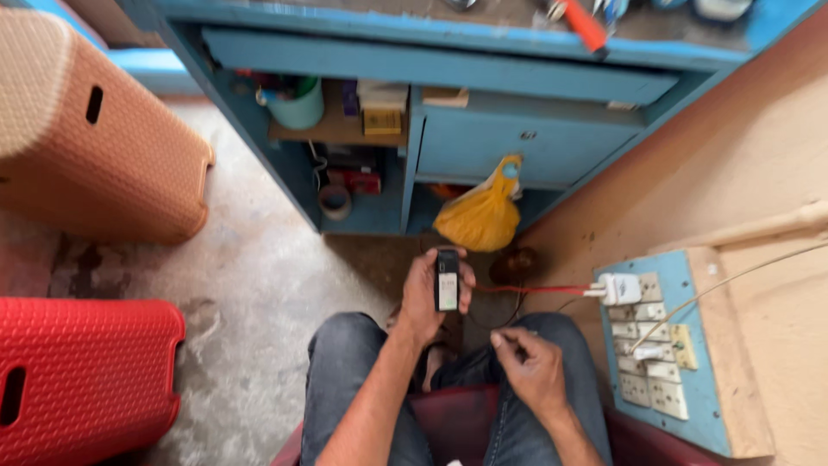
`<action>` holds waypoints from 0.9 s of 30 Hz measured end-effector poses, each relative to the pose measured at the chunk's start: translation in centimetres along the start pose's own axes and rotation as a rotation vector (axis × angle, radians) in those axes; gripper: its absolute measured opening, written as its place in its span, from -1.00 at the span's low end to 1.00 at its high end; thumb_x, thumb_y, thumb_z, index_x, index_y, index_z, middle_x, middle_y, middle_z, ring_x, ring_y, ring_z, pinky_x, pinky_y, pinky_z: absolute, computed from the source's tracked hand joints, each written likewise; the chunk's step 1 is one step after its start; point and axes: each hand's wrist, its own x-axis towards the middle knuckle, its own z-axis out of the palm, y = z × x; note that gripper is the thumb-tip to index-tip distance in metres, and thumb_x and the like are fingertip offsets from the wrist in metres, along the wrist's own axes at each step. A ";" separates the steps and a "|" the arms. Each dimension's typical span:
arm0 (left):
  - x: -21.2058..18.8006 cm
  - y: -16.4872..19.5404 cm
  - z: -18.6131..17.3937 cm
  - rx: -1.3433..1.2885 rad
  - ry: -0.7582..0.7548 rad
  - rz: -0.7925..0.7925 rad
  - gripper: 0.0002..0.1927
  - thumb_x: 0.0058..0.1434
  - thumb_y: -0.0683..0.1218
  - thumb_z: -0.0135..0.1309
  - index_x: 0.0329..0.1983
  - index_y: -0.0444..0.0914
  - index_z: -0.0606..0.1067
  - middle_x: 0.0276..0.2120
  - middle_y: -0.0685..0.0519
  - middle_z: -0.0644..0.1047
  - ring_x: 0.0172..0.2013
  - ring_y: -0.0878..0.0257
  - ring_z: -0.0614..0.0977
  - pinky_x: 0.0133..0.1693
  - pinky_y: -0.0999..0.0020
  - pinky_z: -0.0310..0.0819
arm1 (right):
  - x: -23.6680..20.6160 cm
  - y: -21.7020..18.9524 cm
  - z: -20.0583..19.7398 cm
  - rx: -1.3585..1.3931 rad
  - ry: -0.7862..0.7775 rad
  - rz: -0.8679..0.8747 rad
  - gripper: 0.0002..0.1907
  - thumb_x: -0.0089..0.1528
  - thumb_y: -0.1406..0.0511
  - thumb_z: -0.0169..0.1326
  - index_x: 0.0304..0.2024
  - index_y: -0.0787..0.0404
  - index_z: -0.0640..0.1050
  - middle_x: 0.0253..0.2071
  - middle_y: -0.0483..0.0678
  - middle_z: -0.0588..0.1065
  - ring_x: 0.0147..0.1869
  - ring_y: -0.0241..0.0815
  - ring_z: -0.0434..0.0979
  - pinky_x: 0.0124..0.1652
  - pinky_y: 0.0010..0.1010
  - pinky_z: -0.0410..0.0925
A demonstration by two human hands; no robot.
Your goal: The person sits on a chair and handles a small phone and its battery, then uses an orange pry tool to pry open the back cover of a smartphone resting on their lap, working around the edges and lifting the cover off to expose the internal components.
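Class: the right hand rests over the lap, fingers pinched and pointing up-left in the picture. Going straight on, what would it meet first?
Probably the small black device held upright in the left hand; the right hand points that way, though depth is unclear.

Grey concrete floor (259, 285), blue wooden workbench (448, 52), 2 woven plastic stools, tan wall (759, 147).

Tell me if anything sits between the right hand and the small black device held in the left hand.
Nothing visible does. The left hand holds the small black device upright above the knees; the right hand rests lower on the right thigh, pinching something too small to tell. Only open air and jeans lie between them. The red wire runs beside, toward the white plug.
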 end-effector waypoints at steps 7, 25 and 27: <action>-0.1 0.4 -2.2 -0.092 -0.067 0.097 -0.54 0.53 0.05 -0.38 0.27 -0.32 0.32 -0.27 -0.10 0.53 -0.29 0.06 0.61 -0.27 0.17 0.57 | 0.1 -2.4 1.1 -0.007 -0.030 -0.008 -0.84 0.18 0.36 0.27 -0.19 0.25 0.69 -0.51 -0.11 0.55 -0.49 -0.38 0.39 -0.48 -0.51 0.26; 0.1 -0.5 -1.8 -0.071 0.040 0.060 -0.61 0.51 0.02 -0.38 0.24 -0.25 0.28 -0.31 -0.02 0.45 -0.05 -0.04 0.64 0.07 0.03 0.60 | 3.6 -5.0 4.8 -0.492 -0.062 -0.657 -0.76 0.13 0.37 0.25 -0.13 0.23 0.62 -0.17 -0.05 0.59 -0.18 -0.07 0.61 -0.17 -0.29 0.48; 0.2 -0.5 -1.8 -0.031 0.062 0.080 -0.62 0.50 0.02 -0.36 0.23 -0.26 0.29 -0.32 -0.01 0.44 -0.07 -0.01 0.64 0.05 0.06 0.60 | 3.6 -4.9 4.9 -0.517 -0.083 -0.664 -0.75 0.13 0.37 0.25 -0.13 0.24 0.61 -0.17 -0.04 0.59 -0.18 -0.06 0.60 -0.19 -0.29 0.48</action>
